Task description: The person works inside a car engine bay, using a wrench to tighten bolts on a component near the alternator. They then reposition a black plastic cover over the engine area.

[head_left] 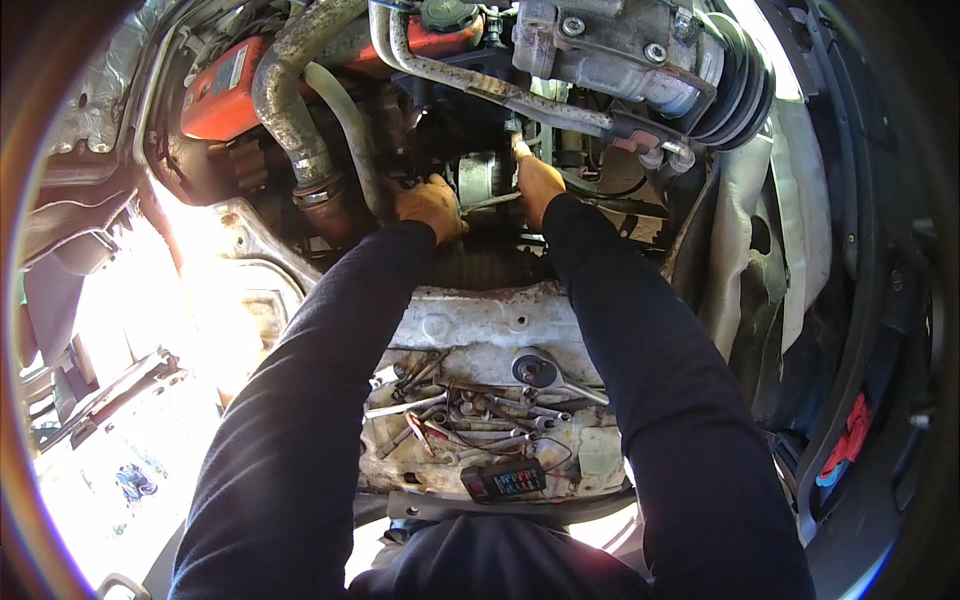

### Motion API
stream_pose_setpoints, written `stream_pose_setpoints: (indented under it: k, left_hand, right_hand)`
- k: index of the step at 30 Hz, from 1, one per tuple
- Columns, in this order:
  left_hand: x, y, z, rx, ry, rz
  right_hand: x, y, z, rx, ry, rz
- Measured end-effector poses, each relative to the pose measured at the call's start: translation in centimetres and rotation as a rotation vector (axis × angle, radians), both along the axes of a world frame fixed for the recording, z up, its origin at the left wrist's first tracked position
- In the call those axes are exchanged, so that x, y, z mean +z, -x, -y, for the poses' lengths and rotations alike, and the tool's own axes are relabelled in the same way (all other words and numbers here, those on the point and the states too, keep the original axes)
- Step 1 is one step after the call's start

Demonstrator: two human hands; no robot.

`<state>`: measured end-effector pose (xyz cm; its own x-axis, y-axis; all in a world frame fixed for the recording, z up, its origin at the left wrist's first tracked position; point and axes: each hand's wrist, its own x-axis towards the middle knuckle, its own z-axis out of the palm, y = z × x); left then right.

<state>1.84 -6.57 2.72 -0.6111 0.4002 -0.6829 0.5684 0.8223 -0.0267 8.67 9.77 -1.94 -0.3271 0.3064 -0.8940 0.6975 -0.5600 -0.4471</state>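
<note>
Both my hands are deep in a vehicle's engine bay, on either side of a silver cylindrical part (479,178). My left hand (430,207) is curled closed beside the part's left side; what its fingers hold is hidden in shadow. On the other side, my right hand (540,187) is closed, with one digit pointing up toward a small metal fitting (513,127). Its other fingers are out of sight. A thin metal rod (492,202) spans the gap between the hands; whether either hand grips it is unclear.
A pulley-fitted compressor (620,55) and metal pipes (480,82) overhang the hands. Left stand a thick corroded hose (285,100) and red cover (225,90). Nearer me, the front crossmember (470,318) borders loose wrenches (440,425), a ratchet (540,370) and a black device (503,481).
</note>
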Motion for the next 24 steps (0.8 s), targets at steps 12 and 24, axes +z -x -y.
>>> stream_pose_setpoints:
  k: [12,24]
  left_hand:
    - [1.4,-1.0,0.1,-0.123,0.126,-0.104]
    - [0.0,-0.4,-0.3,-0.133,0.142,-0.109]
  right_hand:
    - [2.2,-0.5,-0.9,0.095,0.062,-0.017]
    - [-1.3,-0.1,0.0,0.016,0.114,-0.064]
